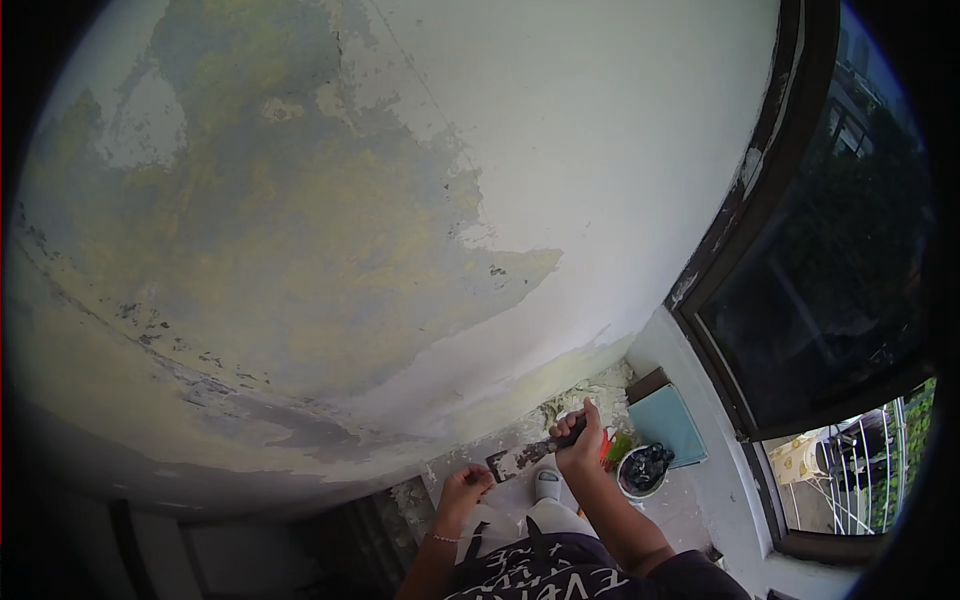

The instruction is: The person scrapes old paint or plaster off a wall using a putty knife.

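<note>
My right hand is closed around the dark handle of a scraper, whose blade is smeared with pale residue and points left. Close to the blade's end is my left hand, its fingers curled inward. Whether those fingers touch the blade or pinch something small, I cannot tell. Ahead of both hands rises a wall. White paint has come away over a large patch there, baring a mottled grey-yellow surface with ragged edges.
Peeled paint flakes are heaped at the wall's foot. A bucket lined with a black bag stands to the right, beside a light-blue panel. A dark-framed window fills the right side. My slippered foot rests on the floor.
</note>
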Action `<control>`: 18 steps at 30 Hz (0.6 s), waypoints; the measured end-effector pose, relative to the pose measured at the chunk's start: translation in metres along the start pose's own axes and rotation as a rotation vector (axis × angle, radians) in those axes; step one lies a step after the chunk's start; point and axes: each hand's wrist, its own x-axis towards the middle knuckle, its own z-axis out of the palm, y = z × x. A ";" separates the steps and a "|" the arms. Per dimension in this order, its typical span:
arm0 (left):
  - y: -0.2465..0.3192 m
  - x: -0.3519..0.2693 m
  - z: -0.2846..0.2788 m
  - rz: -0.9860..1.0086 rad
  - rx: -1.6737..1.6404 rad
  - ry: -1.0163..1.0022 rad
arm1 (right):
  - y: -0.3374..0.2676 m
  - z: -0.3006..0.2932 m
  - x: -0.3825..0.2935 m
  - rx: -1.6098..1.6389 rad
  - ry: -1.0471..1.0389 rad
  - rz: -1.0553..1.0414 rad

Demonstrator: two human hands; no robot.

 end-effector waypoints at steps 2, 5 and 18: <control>-0.001 -0.005 -0.016 0.057 -0.126 -0.039 | 0.011 0.014 -0.004 -0.026 -0.040 0.039; 0.019 -0.016 -0.010 0.105 -0.162 -0.026 | 0.026 0.022 -0.008 -0.028 -0.105 0.150; 0.025 -0.073 -0.096 0.191 -0.153 -0.262 | 0.093 0.009 -0.064 -0.164 -0.129 0.281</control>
